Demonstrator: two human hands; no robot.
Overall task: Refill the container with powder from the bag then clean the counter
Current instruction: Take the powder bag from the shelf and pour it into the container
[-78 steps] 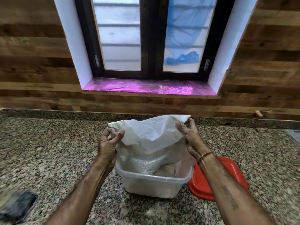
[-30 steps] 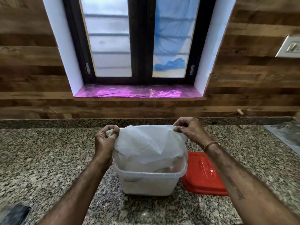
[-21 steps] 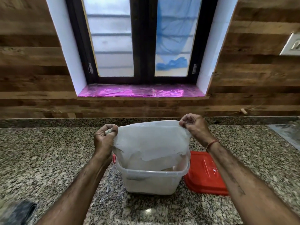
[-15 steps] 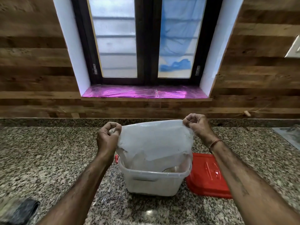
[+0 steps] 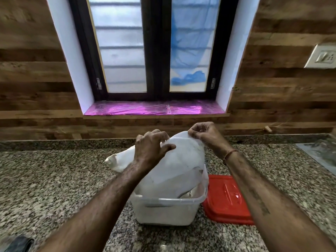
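The limp, likely slippery bag (image 5: 180,166) is pinched by the right hand (image 5: 204,136) and gripped by the left hand (image 5: 151,150) over the container (image 5: 163,212); its top edge is best held.

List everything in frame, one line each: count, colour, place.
bag: 1, white, held over the container, lower end inside it
container: 1, translucent white, on the counter, centre
lid: 1, red, flat on the counter, right of the container
cloth: 1, dark, counter's near left corner, partly cut off
counter: 1, speckled granite, across the foreground
window: 1, dark frame, frosted panes, wall centre
sill: 1, shiny pink, below the window
switch plate: 1, white, wall upper right
wall: 1, brown wood planks, behind the counter
left hand: 1, grips the bag's top
right hand: 1, pinches the bag's top edge
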